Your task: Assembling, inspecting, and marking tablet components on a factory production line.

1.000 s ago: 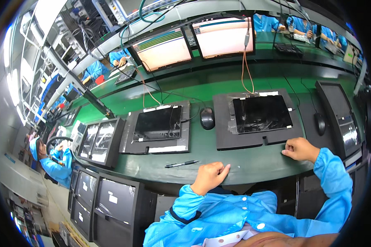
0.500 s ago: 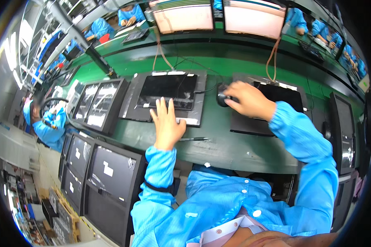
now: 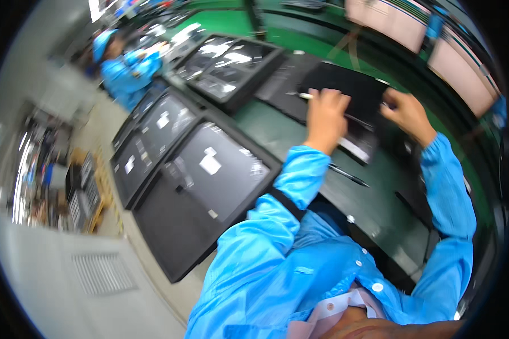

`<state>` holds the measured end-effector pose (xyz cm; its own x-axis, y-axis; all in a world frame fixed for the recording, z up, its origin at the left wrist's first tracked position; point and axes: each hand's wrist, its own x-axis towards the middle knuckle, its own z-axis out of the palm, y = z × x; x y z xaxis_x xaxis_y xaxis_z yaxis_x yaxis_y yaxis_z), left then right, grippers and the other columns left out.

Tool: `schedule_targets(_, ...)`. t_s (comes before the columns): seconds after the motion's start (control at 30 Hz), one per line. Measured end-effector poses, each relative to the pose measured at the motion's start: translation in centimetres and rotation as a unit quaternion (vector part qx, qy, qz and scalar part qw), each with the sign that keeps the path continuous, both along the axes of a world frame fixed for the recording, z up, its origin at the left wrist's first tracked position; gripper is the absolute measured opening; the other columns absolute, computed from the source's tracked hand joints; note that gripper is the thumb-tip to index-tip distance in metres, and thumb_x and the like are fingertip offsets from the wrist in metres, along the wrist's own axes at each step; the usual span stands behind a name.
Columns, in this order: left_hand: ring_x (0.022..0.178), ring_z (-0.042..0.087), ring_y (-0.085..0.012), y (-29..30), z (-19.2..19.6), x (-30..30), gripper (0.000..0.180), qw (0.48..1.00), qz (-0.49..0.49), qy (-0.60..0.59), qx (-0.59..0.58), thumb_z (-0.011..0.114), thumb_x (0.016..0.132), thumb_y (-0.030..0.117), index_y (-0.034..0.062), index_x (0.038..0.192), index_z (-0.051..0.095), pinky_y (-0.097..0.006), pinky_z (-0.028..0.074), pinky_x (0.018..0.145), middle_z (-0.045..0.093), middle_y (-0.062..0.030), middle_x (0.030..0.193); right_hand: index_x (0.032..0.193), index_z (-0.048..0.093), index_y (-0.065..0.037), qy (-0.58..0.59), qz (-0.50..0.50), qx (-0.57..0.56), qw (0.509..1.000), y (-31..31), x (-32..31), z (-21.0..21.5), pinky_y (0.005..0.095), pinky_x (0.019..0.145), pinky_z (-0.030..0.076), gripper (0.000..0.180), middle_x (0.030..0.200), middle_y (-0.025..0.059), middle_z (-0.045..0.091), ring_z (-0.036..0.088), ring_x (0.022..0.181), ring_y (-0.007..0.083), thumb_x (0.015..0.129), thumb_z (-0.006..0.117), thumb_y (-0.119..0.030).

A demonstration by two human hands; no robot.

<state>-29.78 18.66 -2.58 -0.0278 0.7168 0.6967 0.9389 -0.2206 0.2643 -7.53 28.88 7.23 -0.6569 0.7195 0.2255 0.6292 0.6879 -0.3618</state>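
- The black tablet (image 3: pixel 353 85) lies on a dark pad (image 3: pixel 284 85) on the green bench (image 3: pixel 254 121), screen side up, in front of the person's two hands
- Its long axis runs aslant in the view, from upper left down toward the right, and one long edge faces the person's body
- A small white tab (image 3: pixel 305 96) sits at its lower left corner, just beside the left fingertips
- The left hand (image 3: pixel 327 120) reaches over the near long edge, palm down, fingers bent a little and close together, their tips over the tablet; whether they grip or only rest there I cannot tell
- The right hand (image 3: pixel 406 114) is at the right-hand short edge, fingers curled in toward the thumb; blur hides whether they close on the edge or on something small
- A black pen (image 3: pixel 349 175) lies on the bench nearer the body, pointing down to the right
- Left of the pad stands a dark tray (image 3: pixel 240 90) with shiny film-covered panels, and below it another large black tray (image 3: pixel 178 231)
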Motion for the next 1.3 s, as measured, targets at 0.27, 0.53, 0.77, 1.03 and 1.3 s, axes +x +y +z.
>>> schedule_targets(0.27, 0.094, 0.071, -0.0341, -9.6, 8.9, 1.9, 0.010, 0.964, 0.081, -0.180, 0.178, 0.073, 0.089, 0.004, 0.0012, 0.098, 0.071, -0.041, 0.056, 0.082, 0.073, -0.0170, 0.098, 0.103, 0.067, -0.001, 0.388, -0.153, 0.090, 0.904, 1.8, 6.1, -1.5, 0.0390, 0.091, 0.049, 0.030, 0.105, 0.0184, 0.066, 0.064, 0.103, 0.0340, 0.098, 0.063, -0.030)
schedule_targets(0.53, 0.107, 0.066, -0.0233, -36.3, 16.1, -6.7, 0.039, 0.645, -0.007, -0.758, 0.100, 0.052, 0.107, 0.031, 0.0007, 0.130, 0.059, -0.038, 0.050, 0.099, 0.068, -0.0080, 0.122, 0.133, 0.060, 0.000, 0.033, -0.209, 0.081, 0.974, -3.9, 7.2, -9.8, 0.0495, 0.112, 0.036, 0.063, 0.138, 0.0264, 0.054, 0.050, 0.128, 0.0416, 0.092, 0.062, -0.047)
schedule_targets(0.77, 0.088, 0.067, -0.0240, -51.8, 7.9, -23.1, 0.032, 0.629, 0.197, -0.750, -0.057, 0.066, 0.099, 0.031, 0.0063, 0.119, 0.066, -0.038, 0.054, 0.077, 0.071, -0.0089, 0.104, 0.125, 0.062, 0.001, 0.028, -0.190, 0.092, 0.977, -3.4, 7.0, -10.4, 0.0505, 0.117, 0.029, 0.055, 0.126, 0.0234, 0.059, 0.053, 0.124, 0.0367, 0.091, 0.063, -0.043)
schedule_targets(1.03, 0.079, 0.066, -0.0238, -52.2, 3.7, -27.3, 0.048, 0.545, 0.281, -0.757, -0.226, 0.060, 0.097, 0.055, 0.0132, 0.120, 0.063, -0.036, 0.057, 0.063, 0.069, -0.0055, 0.102, 0.124, 0.062, -0.001, 0.030, -0.196, 0.116, 0.973, -3.1, 7.3, -11.2, 0.0512, 0.117, 0.030, 0.053, 0.117, 0.0211, 0.061, 0.055, 0.119, 0.0365, 0.092, 0.063, -0.043)
schedule_targets(1.3, 0.117, 0.059, -0.0344, -50.4, 5.8, -21.8, 0.041, 0.683, 0.381, -0.595, -0.183, 0.063, 0.101, 0.033, 0.0006, 0.126, 0.060, -0.046, 0.052, 0.097, 0.062, -0.0197, 0.124, 0.127, 0.061, -0.001, 0.025, -0.193, 0.087, 0.977, -3.5, 6.7, -10.7, 0.0520, 0.119, 0.029, 0.054, 0.125, 0.0225, 0.059, 0.054, 0.123, 0.0375, 0.092, 0.063, -0.042)
